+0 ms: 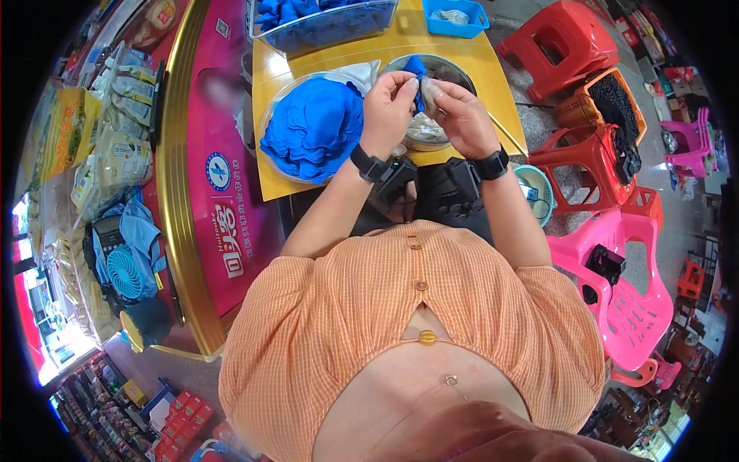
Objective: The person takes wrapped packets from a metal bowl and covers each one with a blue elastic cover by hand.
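Note:
A small blue cloth piece (415, 66) is pinched in the fingers of my left hand (391, 104), above a round metal bowl (464, 77). My right hand (464, 115) is closed on a small pale, greyish piece (428, 94) right beside the blue one; whether the two are joined is unclear. Inside the bowl, whitish crumpled material (425, 129) shows below my hands. To the left, a heap of blue cloth (314, 127) fills a round clear container on the yellow table (493, 85).
A clear bin (327, 37) of blue pieces and a small blue tray (456, 29) stand at the table's far side. Red stools (558, 46), a pink chair (627, 308) and a teal basket (548, 192) are at the right. A pink-sided counter (223, 138) borders the left.

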Demonstrator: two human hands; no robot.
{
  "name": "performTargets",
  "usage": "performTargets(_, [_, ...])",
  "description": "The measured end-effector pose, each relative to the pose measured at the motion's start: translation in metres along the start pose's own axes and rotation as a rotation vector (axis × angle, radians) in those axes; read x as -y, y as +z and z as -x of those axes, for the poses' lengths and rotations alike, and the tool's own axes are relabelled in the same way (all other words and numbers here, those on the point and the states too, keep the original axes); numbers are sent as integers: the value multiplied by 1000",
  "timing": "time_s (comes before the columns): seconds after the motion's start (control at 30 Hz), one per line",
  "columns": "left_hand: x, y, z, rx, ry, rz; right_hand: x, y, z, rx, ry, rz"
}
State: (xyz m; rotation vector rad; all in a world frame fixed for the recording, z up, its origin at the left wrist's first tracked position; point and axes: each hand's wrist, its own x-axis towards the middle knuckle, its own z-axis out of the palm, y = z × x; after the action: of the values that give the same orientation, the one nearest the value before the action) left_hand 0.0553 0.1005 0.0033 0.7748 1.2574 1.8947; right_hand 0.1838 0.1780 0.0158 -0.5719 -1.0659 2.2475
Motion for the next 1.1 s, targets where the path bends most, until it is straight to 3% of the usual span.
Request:
performTargets(0.3, [-3, -8, 3, 135, -158, 62, 3, -18, -13, 91, 193, 3])
performTargets(0.33, [-2, -7, 4, 134, -159, 63, 6, -16, -14, 8, 138, 152])
performTargets(0.4, [2, 1, 5, 2, 308, -511, 4, -10, -16, -74, 81, 300])
performTargets(0.47, [13, 5, 5, -41, 427, -588, -1, 1, -20, -289, -354, 891])
performTargets(0.5, [14, 7, 4, -81, 544, -664, 4, 11, -18, -358, -433, 1000])
performTargets(0.6, [16, 10, 1, -112, 468, -618, 3, 14, -19, -438, -491, 1116])
performTargets(0.63, [17, 9, 1, -114, 469, -618, 3, 14, -18, -436, -491, 1116])
performTargets(0.7, [18, 7, -1, -113, 275, -529, 4, 16, -11, -299, -345, 623])
performTargets(0.73, [17, 6, -2, -116, 277, -529, 4, 19, -7, -295, -346, 624])
performTargets(0.8, [17, 2, -3, -146, 122, -289, 6, 25, 2, -188, -208, 224])
performTargets(0.87, [18, -3, -4, -136, 122, -279, 1, 14, 1, -150, -182, 225])
performTargets(0.93, [9, -3, 0, -63, 61, -75, 1, 15, 2, -102, -108, 83])
performTargets(1.07, [0, -4, 3, -29, -5, 28, 5, 22, 0, -193, -66, 37])
performTargets(1.1, [2, -6, 2, -13, -14, 59, 6, 17, -1, -152, 25, 51])
